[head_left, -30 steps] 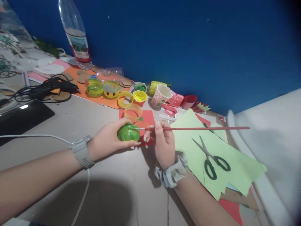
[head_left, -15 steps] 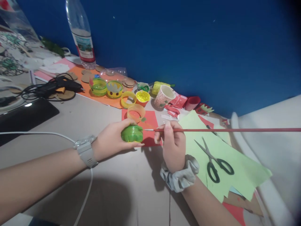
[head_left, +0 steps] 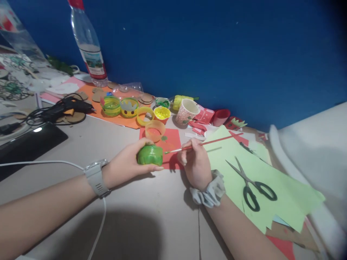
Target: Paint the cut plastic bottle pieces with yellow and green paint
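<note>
My left hand [head_left: 127, 162] is closed around a small green-painted round piece [head_left: 150, 155], held just above the table. My right hand [head_left: 194, 162] pinches a thin red-handled paintbrush [head_left: 206, 143]; its tip sits a short gap to the right of the green piece, over a red paper sheet [head_left: 169, 141]. A grey watch is on my left wrist and a grey scrunchie on my right. An orange plastic ring [head_left: 154, 130] stands just behind the green piece.
Black-handled scissors [head_left: 251, 186] lie on light green paper [head_left: 273, 187] at the right. Behind stand a yellow paint cup [head_left: 162, 113], a paper cup [head_left: 185, 111], painted rings [head_left: 119, 106], a glue gun [head_left: 71, 104] and a plastic bottle [head_left: 88, 47]. A blue wall runs behind.
The brush tip has drawn slightly away from the green piece, and the handle has tilted away toward the wall. The camera view shifted a little.
</note>
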The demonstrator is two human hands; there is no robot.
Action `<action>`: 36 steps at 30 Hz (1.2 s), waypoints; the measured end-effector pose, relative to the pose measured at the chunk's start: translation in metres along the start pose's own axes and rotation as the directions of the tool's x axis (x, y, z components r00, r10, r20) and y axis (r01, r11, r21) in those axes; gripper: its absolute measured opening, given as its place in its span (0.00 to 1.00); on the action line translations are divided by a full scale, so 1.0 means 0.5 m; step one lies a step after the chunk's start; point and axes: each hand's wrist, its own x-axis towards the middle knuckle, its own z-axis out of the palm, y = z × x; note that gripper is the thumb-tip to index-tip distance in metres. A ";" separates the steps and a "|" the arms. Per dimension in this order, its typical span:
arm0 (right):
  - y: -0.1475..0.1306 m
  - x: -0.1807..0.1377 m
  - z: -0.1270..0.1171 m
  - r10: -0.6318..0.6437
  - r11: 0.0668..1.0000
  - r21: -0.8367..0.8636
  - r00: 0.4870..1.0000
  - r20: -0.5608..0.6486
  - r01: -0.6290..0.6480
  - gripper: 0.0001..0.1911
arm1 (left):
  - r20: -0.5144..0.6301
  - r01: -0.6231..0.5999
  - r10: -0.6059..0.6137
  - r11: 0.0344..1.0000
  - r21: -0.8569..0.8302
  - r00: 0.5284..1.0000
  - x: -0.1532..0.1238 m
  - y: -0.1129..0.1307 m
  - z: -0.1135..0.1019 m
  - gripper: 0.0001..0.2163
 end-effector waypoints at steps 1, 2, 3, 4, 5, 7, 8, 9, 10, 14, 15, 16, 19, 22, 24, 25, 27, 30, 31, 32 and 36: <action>0.005 -0.004 0.001 0.001 1.000 -0.015 1.000 0.020 -0.001 0.16 | 0.000 -0.005 0.005 1.000 0.013 1.000 0.000 0.001 0.000 0.26; 0.009 -0.008 0.002 -0.001 1.000 -0.030 0.999 0.039 0.002 0.15 | 0.002 -0.006 0.006 1.000 0.027 1.000 -0.001 0.002 0.001 0.26; 0.012 -0.011 0.002 -0.005 0.999 -0.045 0.998 0.057 0.007 0.14 | 0.004 -0.002 0.002 0.999 0.039 1.000 -0.002 0.003 0.001 0.26; 0.014 -0.014 0.002 -0.008 0.998 -0.059 0.997 0.072 0.012 0.14 | 0.004 0.001 -0.001 0.999 0.053 1.000 -0.003 0.004 0.001 0.26; 0.015 -0.016 0.001 -0.013 0.997 -0.069 0.997 0.081 0.019 0.14 | 0.007 0.002 -0.003 0.998 0.067 1.000 -0.004 0.005 0.001 0.27; 0.015 -0.017 0.000 -0.017 0.996 -0.081 0.996 0.091 0.025 0.15 | 0.010 0.003 -0.004 0.996 0.093 1.000 -0.006 0.006 0.001 0.28; 0.013 -0.017 0.000 -0.017 0.996 -0.083 0.995 0.093 0.025 0.15 | 0.011 0.005 -0.006 0.995 0.105 1.000 -0.008 0.005 0.001 0.28; 0.011 -0.018 0.000 -0.016 0.996 -0.084 0.995 0.099 0.024 0.16 | 0.012 0.008 -0.010 0.993 0.115 1.000 -0.009 0.005 0.001 0.29; 0.008 -0.018 0.001 -0.012 0.996 -0.085 0.994 0.111 0.021 0.16 | 0.011 0.015 -0.016 0.992 0.123 1.000 -0.010 0.004 0.000 0.29; 0.001 -0.023 0.007 0.003 0.994 -0.110 0.982 0.188 0.018 0.16 | -0.042 -0.023 0.031 0.982 0.186 0.999 -0.012 0.003 -0.004 0.29; 0.000 -0.025 0.009 -0.002 0.992 -0.121 0.979 0.206 0.027 0.15 | -0.057 -0.054 0.068 0.973 0.223 0.996 -0.013 0.002 -0.005 0.28; 0.000 -0.028 0.010 -0.011 0.991 -0.129 0.975 0.222 0.040 0.15 | -0.068 -0.084 0.106 0.959 0.269 0.992 -0.014 0.001 -0.006 0.27; 0.001 -0.034 0.014 -0.040 0.991 -0.110 0.963 0.265 0.071 0.13 | -0.098 -0.117 0.167 0.916 0.384 0.981 -0.019 -0.004 -0.009 0.26; -0.001 -0.040 0.019 -0.068 0.997 -0.027 0.975 0.214 0.075 0.13 | -0.170 -0.070 0.145 0.921 0.384 0.975 -0.026 -0.007 -0.009 0.27; -0.002 -0.046 0.024 -0.078 0.997 0.004 0.986 0.149 0.078 0.14 | -0.182 -0.053 0.121 0.938 0.343 0.976 -0.026 -0.005 -0.005 0.26; -0.002 -0.049 0.026 -0.079 0.997 -0.002 0.989 0.127 0.080 0.15 | -0.169 -0.053 0.112 0.946 0.319 0.979 -0.025 -0.004 -0.003 0.26; 0.000 -0.055 0.030 -0.080 0.995 -0.040 0.989 0.124 0.086 0.14 | -0.131 -0.067 0.106 0.960 0.273 0.986 -0.020 -0.001 0.002 0.25; 0.006 -0.061 0.032 -0.092 0.989 -0.102 0.981 0.171 0.111 0.12 | -0.107 -0.078 0.105 0.970 0.229 0.989 -0.013 -0.001 0.005 0.27; 0.008 -0.062 0.031 -0.103 0.986 -0.114 0.977 0.186 0.125 0.12 | -0.105 -0.077 0.103 0.971 0.227 0.989 -0.012 -0.002 0.004 0.28; 0.009 -0.063 0.030 -0.112 0.983 -0.124 0.974 0.198 0.138 0.11 | -0.100 -0.071 0.097 0.970 0.231 0.990 -0.012 -0.003 0.003 0.29; 0.005 -0.063 0.027 -0.138 0.974 -0.147 0.964 0.230 0.174 0.12 | -0.111 -0.088 0.124 0.954 0.288 0.986 -0.019 -0.004 -0.002 0.26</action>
